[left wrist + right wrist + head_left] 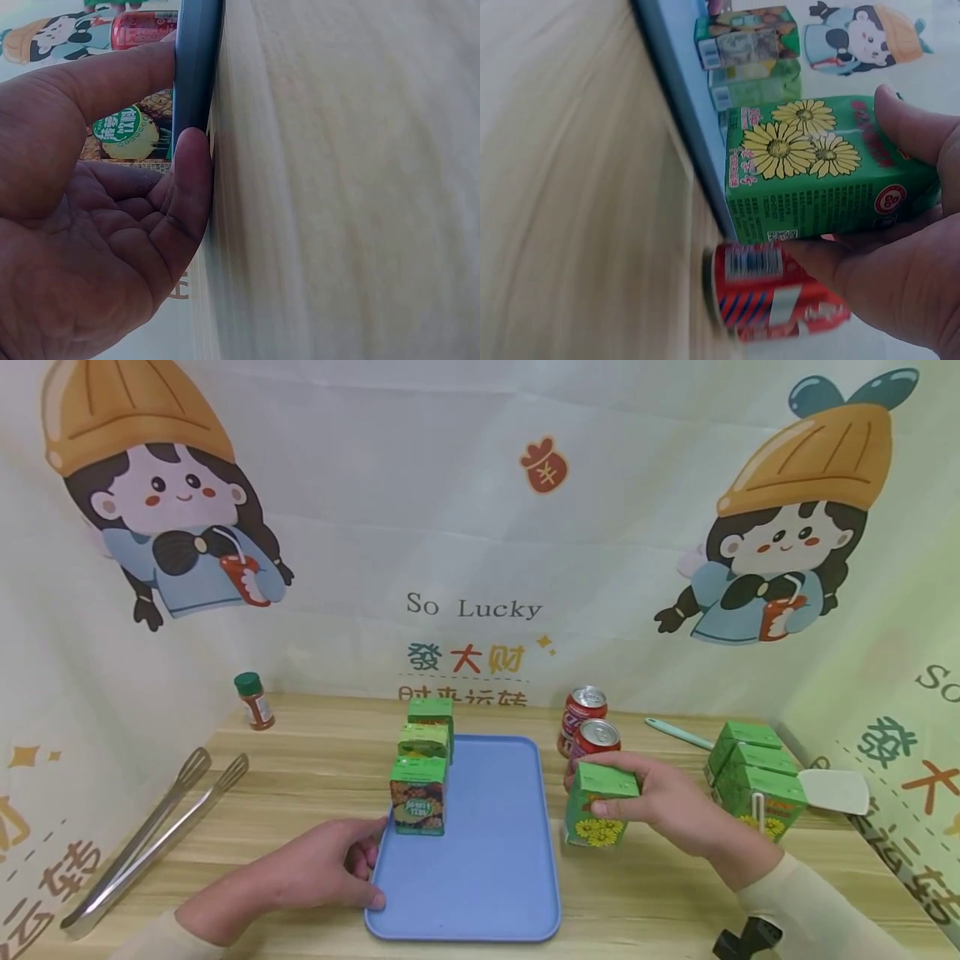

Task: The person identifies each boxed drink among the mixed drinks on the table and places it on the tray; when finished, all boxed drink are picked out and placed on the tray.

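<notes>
- Pinching a green drink carton (810,172) between thumb and fingers, the right hand (667,793) has it just right of the blue tray; whether its base touches the table I cannot tell.
- That carton shows three yellow flowers, red lettering too blurred to read, small dark Chinese print, a round red-and-white mark and a square code.
- Gripping the tray's left rim, the left hand (315,864) steadies the blue tray (495,852) near its front corner.
- Three cartons stand in a row along the tray's left side; the front carton (417,810) bears white Chinese characters on a green oval.
- Behind the held carton are two red cans (596,737), one with a barcode; their lettering is unclear.
- Farther right, more green cartons (757,781) stand by a spatula (832,789) with a white blade.
- Far left lie metal tongs (161,847), with a green-capped bottle (259,708) beyond, its label illegible.
- The backdrop (450,527) reads "So Lucky" above "發大财".
</notes>
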`<action>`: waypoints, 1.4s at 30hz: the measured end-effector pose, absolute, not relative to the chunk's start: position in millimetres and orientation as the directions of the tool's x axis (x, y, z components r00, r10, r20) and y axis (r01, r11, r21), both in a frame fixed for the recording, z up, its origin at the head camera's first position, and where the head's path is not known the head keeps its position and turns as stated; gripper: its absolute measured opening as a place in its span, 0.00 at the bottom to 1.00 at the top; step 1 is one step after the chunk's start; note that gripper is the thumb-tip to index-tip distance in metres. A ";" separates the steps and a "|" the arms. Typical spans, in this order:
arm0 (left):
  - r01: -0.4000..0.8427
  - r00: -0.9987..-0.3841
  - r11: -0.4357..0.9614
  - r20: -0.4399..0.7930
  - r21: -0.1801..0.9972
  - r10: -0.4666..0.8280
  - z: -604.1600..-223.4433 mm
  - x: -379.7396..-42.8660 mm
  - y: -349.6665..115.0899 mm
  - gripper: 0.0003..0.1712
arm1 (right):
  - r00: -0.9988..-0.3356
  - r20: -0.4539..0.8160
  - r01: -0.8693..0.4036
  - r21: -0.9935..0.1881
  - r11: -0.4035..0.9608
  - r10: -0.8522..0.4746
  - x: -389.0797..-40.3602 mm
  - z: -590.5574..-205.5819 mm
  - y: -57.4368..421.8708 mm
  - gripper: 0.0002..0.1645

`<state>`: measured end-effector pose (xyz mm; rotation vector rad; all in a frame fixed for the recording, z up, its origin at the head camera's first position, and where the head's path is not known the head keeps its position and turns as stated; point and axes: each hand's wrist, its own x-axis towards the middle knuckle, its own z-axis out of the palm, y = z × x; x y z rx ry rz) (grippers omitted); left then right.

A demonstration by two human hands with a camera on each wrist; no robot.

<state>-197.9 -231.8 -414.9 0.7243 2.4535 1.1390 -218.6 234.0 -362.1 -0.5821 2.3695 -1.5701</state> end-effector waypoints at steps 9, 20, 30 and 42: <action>0.296 -0.813 0.543 -0.092 0.786 0.575 -416.0 -199.1 -230.2 0.62 | -0.897 0.056 -0.208 -0.929 0.307 -0.438 -251.0 -365.7 192.7 0.35; 0.301 -0.808 0.527 -0.081 0.795 0.584 -417.1 -198.8 -229.6 0.60 | -0.935 0.094 -0.228 -0.897 0.378 -0.341 -286.4 -373.5 152.2 0.37; 0.294 -0.809 0.525 -0.085 0.799 0.582 -417.5 -198.2 -230.4 0.61 | -0.952 0.046 -0.175 -0.893 0.415 -0.304 -312.6 -379.0 128.7 0.41; 0.288 -0.810 0.520 -0.084 0.804 0.580 -415.7 -197.4 -232.8 0.60 | -0.952 0.031 -0.160 -0.899 0.409 -0.305 -331.4 -380.8 114.7 0.37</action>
